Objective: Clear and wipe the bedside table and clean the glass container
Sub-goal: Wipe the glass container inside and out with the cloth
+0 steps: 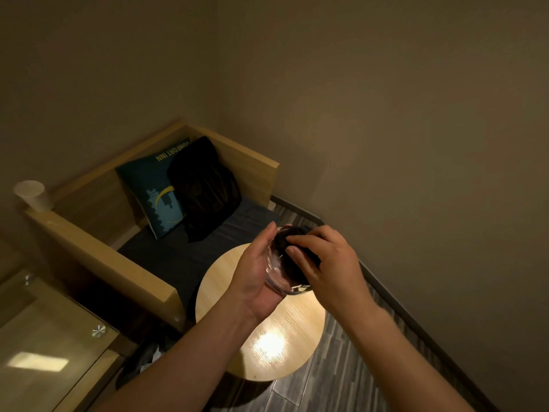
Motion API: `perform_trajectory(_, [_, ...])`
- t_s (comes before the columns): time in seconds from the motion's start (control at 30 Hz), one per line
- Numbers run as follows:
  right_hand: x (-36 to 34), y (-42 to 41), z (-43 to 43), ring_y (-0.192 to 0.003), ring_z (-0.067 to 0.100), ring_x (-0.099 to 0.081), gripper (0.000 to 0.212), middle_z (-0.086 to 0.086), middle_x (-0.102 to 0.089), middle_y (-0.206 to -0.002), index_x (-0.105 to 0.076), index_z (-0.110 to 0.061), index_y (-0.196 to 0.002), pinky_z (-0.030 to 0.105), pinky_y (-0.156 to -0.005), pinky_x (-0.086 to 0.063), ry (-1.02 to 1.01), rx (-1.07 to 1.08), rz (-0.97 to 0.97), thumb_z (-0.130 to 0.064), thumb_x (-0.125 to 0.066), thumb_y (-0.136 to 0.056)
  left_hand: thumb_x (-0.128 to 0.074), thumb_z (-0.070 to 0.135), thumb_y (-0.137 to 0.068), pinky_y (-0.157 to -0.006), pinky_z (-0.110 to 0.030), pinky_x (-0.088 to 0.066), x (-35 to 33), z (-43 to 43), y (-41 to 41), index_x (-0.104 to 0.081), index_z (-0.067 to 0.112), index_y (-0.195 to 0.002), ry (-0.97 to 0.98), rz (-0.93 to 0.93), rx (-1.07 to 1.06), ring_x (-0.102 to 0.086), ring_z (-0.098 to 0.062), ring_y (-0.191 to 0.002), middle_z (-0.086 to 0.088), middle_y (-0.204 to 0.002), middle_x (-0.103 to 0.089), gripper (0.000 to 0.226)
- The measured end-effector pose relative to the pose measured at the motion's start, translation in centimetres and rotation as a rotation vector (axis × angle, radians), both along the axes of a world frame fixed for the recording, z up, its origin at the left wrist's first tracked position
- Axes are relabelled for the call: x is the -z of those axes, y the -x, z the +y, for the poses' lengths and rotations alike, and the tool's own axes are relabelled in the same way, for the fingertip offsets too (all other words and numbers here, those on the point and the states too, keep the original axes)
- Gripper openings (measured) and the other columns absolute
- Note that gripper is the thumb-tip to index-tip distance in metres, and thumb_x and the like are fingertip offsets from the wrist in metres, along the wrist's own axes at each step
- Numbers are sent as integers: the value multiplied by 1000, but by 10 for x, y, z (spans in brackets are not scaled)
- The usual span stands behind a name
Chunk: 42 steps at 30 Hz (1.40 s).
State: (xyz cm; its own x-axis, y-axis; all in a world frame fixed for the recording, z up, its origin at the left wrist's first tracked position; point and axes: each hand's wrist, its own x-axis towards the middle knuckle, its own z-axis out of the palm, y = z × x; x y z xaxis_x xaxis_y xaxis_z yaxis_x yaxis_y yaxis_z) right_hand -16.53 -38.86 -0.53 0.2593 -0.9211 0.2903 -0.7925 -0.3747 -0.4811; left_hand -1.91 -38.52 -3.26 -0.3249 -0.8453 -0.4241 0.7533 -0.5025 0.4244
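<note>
My left hand [255, 278] grips a clear glass container [277, 281] from its left side, tilted and held above the round light-wood table [267, 346]. My right hand [323, 263] presses a dark cloth [289, 248] into the container, its fingers curled round the cloth. The tabletop below my hands carries a bright light reflection near its middle and nothing else that I can see.
A wooden bench with a dark seat cushion [190, 251] stands to the left, with a teal pillow [154, 191] and a black garment [205, 188] on it. A white paper cup [31, 194] sits on its armrest. A glass-topped surface [44, 346] is lower left; walls close in on the right.
</note>
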Motion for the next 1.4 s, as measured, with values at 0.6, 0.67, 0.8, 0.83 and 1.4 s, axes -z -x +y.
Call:
perform_trajectory(0.6, [-3, -22, 17, -114, 5, -60, 28, -10, -58, -128, -56, -48, -121, 30, -90, -58, -249, 195, -613, -37, -66, -97, -64, 43, -83, -89, -43, -60, -15, 1, 13, -75, 21, -120, 161, -81, -185, -72, -31, -115, -14, -124, -73, 44])
perform_trajectory(0.67, [1, -29, 22, -111, 1, -63, 23, -16, -63, -123, -57, -49, -118, 30, -90, -59, -234, 259, -685, -39, -62, -99, -65, 40, -86, -101, -47, -55, -14, 2, 19, -70, 20, -129, 155, -100, -250, -67, -33, -124, -16, -133, -69, 48])
perform_trajectory(0.8, [5, -40, 29, -98, -10, -67, 17, -35, -67, -104, -60, -40, -117, 24, -81, -59, -244, 331, -899, -36, -60, -101, -59, 35, -96, -91, -34, -59, -12, 5, 27, -59, 17, -141, 236, -189, -346, -70, -27, -121, -12, -133, -70, 49])
perform_trajectory(0.83, [5, -40, 28, -98, -9, -67, 16, -35, -67, -103, -61, -37, -117, 24, -80, -59, -238, 325, -905, -34, -61, -101, -59, 36, -97, -89, -33, -60, -12, 6, 26, -58, 17, -142, 243, -198, -342, -71, -26, -120, -12, -133, -70, 49])
perform_trajectory(1.4, [-10, 7, -7, -105, 14, -70, 25, -10, -72, -112, -71, -37, -116, 41, -89, -61, -359, 6, -585, -22, -70, -96, -53, 16, -105, -94, -45, -61, -25, -20, -5, -72, 2, -121, 156, -285, -121, -69, -37, -119, -21, -121, -73, 29])
